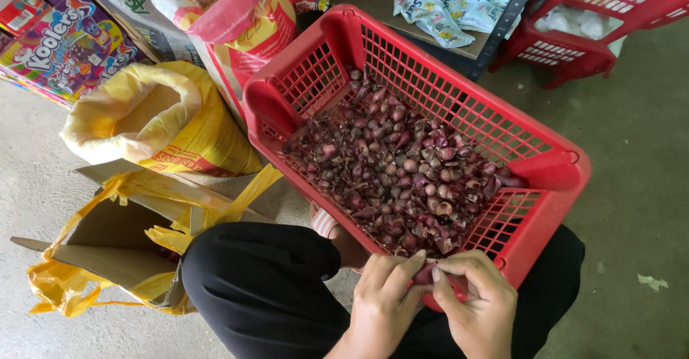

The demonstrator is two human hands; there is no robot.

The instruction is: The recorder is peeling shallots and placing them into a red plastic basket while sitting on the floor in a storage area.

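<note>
Both hands, left (387, 298) and right (475, 296), pinched on one shallot (425, 274) at basket rim (430, 301).

1. The shallot (423, 273) pinched between the two hands is mostly covered by fingers.
2. The basket (430, 115) hides the near foot.
3. Behind the basket, a second red basket (617, 0) is cut off by the top edge.
4. Both forearms run off the bottom edge.

place: shop storeroom | evid: stacked snack cartons (54, 40), open sacks (161, 122), red baskets (574, 43), concrete floor (631, 187)
</note>
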